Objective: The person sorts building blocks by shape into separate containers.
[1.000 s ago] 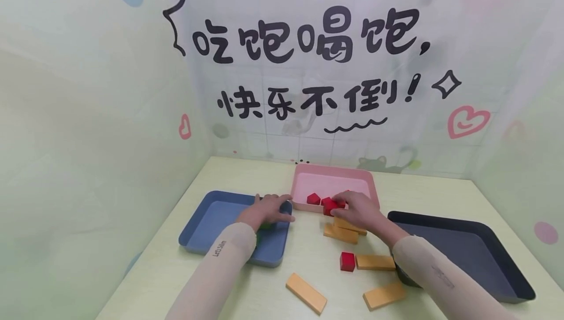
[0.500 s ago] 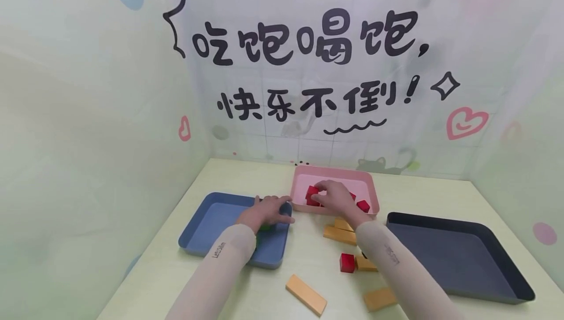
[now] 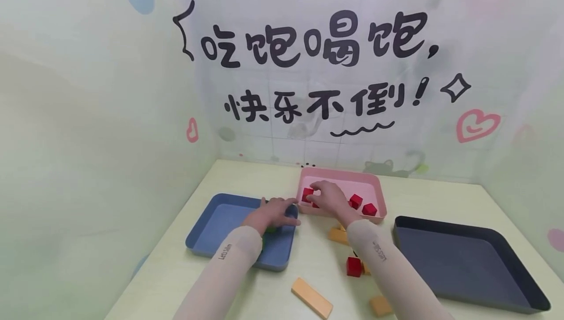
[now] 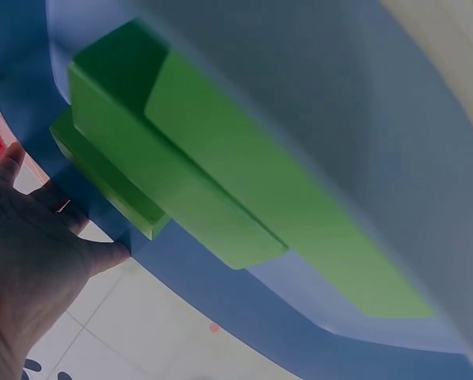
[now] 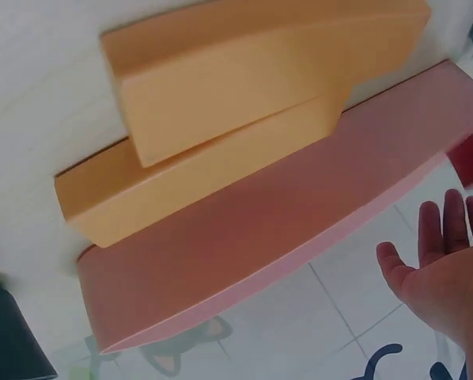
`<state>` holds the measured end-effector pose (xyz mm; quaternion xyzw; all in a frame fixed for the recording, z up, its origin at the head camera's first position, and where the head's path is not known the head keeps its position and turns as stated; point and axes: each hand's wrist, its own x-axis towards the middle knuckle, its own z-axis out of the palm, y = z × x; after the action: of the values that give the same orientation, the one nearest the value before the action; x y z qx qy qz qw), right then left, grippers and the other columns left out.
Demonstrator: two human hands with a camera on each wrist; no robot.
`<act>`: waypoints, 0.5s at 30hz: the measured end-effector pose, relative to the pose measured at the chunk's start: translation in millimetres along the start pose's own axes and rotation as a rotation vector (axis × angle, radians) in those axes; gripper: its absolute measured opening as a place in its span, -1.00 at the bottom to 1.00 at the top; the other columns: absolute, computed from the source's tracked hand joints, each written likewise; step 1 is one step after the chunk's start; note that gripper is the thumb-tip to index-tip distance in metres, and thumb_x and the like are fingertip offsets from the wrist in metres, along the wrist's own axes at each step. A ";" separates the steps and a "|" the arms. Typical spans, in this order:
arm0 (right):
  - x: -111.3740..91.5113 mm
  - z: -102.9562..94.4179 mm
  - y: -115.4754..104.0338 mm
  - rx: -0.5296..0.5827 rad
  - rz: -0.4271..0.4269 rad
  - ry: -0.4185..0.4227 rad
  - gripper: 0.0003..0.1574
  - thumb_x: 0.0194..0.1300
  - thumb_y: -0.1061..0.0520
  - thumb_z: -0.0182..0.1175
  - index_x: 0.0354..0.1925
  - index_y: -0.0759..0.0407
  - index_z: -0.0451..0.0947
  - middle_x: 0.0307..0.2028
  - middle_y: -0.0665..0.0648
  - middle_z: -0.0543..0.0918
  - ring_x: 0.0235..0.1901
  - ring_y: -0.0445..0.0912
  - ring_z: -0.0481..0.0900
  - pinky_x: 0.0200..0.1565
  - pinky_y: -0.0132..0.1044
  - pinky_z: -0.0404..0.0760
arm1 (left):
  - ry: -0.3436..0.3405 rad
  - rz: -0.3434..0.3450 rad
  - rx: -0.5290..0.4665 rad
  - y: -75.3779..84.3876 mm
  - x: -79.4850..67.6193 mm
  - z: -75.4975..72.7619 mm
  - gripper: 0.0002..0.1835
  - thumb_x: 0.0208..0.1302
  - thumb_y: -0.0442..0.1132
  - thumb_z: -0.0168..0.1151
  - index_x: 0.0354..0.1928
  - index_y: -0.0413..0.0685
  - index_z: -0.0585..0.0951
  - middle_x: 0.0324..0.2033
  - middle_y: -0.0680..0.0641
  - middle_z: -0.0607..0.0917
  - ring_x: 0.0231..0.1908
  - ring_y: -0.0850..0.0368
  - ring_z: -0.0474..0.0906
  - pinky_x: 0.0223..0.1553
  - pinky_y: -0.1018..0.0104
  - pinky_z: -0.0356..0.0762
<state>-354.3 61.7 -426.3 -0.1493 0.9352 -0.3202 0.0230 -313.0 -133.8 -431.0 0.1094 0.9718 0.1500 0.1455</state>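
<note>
My left hand (image 3: pixel 273 212) rests at the far right corner of the blue tray (image 3: pixel 222 217), fingers spread. In the left wrist view, its thumb touches the tray's rim beside several green blocks (image 4: pixel 181 158). Over the pink tray (image 3: pixel 379 193), my right hand (image 3: pixel 328 196) reaches toward a red block (image 3: pixel 307 194) at its left end. The right wrist view shows this hand (image 5: pixel 450 273) with extended fingers, a blurred red block (image 5: pixel 470 154) just past the fingertips. Other red blocks (image 3: pixel 369 209) lie in the pink tray, partly hidden by my hand.
A dark grey tray (image 3: pixel 458 261) stands at the right. One red block (image 3: pixel 354 266) lies on the table near orange planks, which my right sleeve partly covers. Another orange plank (image 3: pixel 312 298) lies nearer the front. Printed curtain walls enclose the table.
My right hand has moved left across the pink tray, bringing a red block toward its left end. My left hand stays on the blue tray. The head view has shifted slightly.
</note>
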 end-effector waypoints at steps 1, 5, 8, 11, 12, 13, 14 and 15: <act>0.2 0.0 0.9 -0.004 0.000 0.002 -0.42 0.30 -0.01 0.35 0.23 0.14 0.56 0.13 0.15 0.61 0.14 0.07 0.52 0.12 -0.02 0.57 | 0.005 0.001 -0.002 1.0 -0.3 0.3 -0.18 0.21 0.27 0.29 0.48 0.28 0.29 0.35 -0.12 0.42 0.40 -0.14 0.19 0.39 -0.36 -0.25; -1.3 -0.5 6.6 0.001 0.004 0.006 -0.41 0.35 -0.03 0.30 0.28 0.13 0.52 0.20 0.15 0.57 0.21 0.07 0.48 0.20 0.02 0.50 | 0.007 -0.005 0.004 2.9 -0.2 1.6 -0.17 0.20 0.28 0.29 0.49 0.29 0.28 0.35 -0.12 0.41 0.41 -0.14 0.19 0.40 -0.35 -0.26; -4.9 -3.0 11.3 0.006 0.008 0.011 -0.41 0.36 -0.04 0.28 0.29 0.11 0.51 0.20 0.13 0.56 0.21 0.06 0.48 0.20 0.01 0.50 | 0.011 -0.006 0.001 2.3 0.7 2.4 -0.17 0.20 0.28 0.29 0.49 0.29 0.28 0.36 -0.12 0.41 0.41 -0.14 0.19 0.40 -0.35 -0.26; -9.1 -6.5 16.5 0.007 0.027 0.023 -0.41 0.35 -0.03 0.29 0.29 0.09 0.51 0.20 0.11 0.57 0.20 0.06 0.49 0.19 0.01 0.51 | 0.011 -0.005 -0.008 0.3 2.3 3.4 -0.17 0.20 0.28 0.29 0.49 0.30 0.28 0.36 -0.12 0.40 0.41 -0.14 0.18 0.40 -0.34 -0.28; -10.3 -7.8 18.1 0.007 0.030 0.027 -0.42 0.35 -0.02 0.29 0.28 0.09 0.51 0.20 0.11 0.57 0.20 0.07 0.49 0.18 0.02 0.52 | 0.012 -0.004 -0.013 -0.1 2.3 3.4 -0.16 0.20 0.28 0.30 0.49 0.30 0.28 0.36 -0.12 0.40 0.41 -0.14 0.18 0.40 -0.34 -0.28; -11.6 -9.2 19.6 0.007 0.033 0.029 -0.42 0.36 -0.02 0.29 0.28 0.09 0.51 0.20 0.12 0.57 0.20 0.07 0.49 0.19 0.02 0.52 | 0.012 -0.004 -0.015 -0.8 2.6 3.6 -0.16 0.20 0.28 0.30 0.49 0.30 0.28 0.36 -0.12 0.40 0.41 -0.14 0.18 0.41 -0.33 -0.28; -12.9 -10.7 20.9 0.006 0.036 0.031 -0.42 0.35 -0.02 0.29 0.28 0.09 0.51 0.19 0.12 0.57 0.20 0.07 0.49 0.19 0.02 0.51 | 0.013 -0.004 -0.017 -1.5 2.8 3.7 -0.16 0.19 0.28 0.30 0.49 0.31 0.28 0.36 -0.12 0.41 0.41 -0.14 0.18 0.41 -0.33 -0.28; -14.0 -12.1 22.4 0.003 0.036 0.033 -0.42 0.35 -0.01 0.30 0.28 0.10 0.51 0.19 0.13 0.58 0.20 0.08 0.49 0.18 0.03 0.52 | 0.012 -0.002 -0.015 -2.0 2.9 3.7 -0.15 0.19 0.29 0.30 0.49 0.31 0.27 0.36 -0.12 0.41 0.41 -0.14 0.18 0.41 -0.33 -0.28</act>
<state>-348.5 89.8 -430.9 -0.1272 0.9376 -0.3235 0.0135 -314.9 -134.0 -435.8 0.1064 0.9716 0.1580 0.1404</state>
